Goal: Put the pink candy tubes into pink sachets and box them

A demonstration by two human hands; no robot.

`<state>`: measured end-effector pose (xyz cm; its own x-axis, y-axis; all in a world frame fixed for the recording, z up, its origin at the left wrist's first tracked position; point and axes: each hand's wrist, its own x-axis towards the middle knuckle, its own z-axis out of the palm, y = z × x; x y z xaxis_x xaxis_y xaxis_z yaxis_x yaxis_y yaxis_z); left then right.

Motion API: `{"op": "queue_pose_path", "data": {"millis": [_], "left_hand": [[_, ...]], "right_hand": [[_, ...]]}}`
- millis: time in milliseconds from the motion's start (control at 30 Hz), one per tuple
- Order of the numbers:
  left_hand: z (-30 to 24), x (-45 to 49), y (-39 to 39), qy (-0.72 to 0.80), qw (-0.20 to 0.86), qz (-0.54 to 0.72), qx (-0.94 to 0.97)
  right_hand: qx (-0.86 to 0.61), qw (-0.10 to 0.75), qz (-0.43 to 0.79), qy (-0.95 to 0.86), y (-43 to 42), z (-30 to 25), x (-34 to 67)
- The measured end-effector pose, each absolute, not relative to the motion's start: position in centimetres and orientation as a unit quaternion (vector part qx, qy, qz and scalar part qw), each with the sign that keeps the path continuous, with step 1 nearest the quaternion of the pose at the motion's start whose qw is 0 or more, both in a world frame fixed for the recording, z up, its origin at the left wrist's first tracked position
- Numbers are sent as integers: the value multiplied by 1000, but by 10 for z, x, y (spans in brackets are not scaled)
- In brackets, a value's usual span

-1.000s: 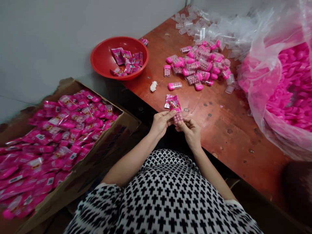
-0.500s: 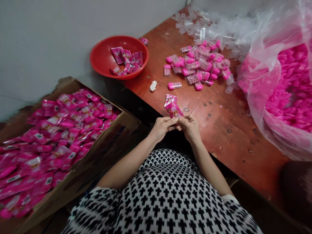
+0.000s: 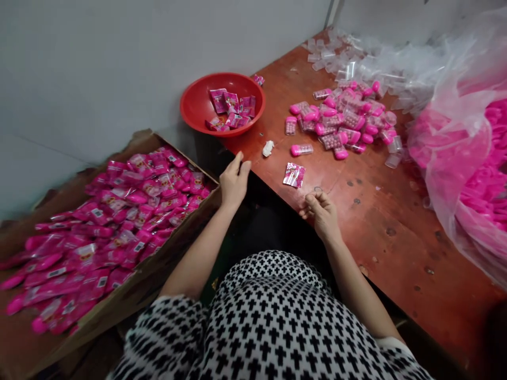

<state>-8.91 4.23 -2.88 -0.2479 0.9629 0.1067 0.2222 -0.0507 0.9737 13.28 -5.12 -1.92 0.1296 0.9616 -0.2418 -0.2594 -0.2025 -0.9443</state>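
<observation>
My left hand (image 3: 234,182) hovers with its fingers stretched out and nothing in it, over the dark gap beside the corner of the cardboard box (image 3: 186,240). The box is full of pink sealed packets (image 3: 119,221). My right hand (image 3: 321,211) rests at the near edge of the red-brown table (image 3: 380,211), fingers loosely curled, with nothing visible in them. A single flat pink packet (image 3: 293,174) lies on the table just ahead of it, between the two hands.
A red bowl (image 3: 198,108) holding several pink packets sits at the table's far left edge. Behind lies a heap of pink capsule cases (image 3: 340,119), a scrap of white paper (image 3: 268,148), clear plastic cups (image 3: 336,53), and at right a clear bag of pink parts (image 3: 475,158).
Both hands held a filled pink packet together; now neither holds it. My left hand has swung left toward the box and opened. My right hand stayed near the table edge.
</observation>
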Motion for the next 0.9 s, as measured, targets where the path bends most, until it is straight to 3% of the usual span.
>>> {"op": "queue_pose_path", "data": {"millis": [100, 233, 567, 733, 900], "left_hand": [[-50, -70, 93, 591, 237, 454, 624], [-63, -50, 131, 583, 197, 385, 688], [-60, -45, 105, 555, 185, 456, 670], [-55, -18, 58, 447, 252, 377, 771], [-69, -4, 55, 465, 280, 368, 755]], "right_hand": [[-535, 518, 571, -345, -54, -20, 131], [-548, 504, 577, -335, -56, -22, 131], [-557, 504, 580, -315, -54, -26, 139], [-551, 504, 583, -321, -56, -23, 140], [-544, 504, 583, -332, -56, -22, 141]]}}
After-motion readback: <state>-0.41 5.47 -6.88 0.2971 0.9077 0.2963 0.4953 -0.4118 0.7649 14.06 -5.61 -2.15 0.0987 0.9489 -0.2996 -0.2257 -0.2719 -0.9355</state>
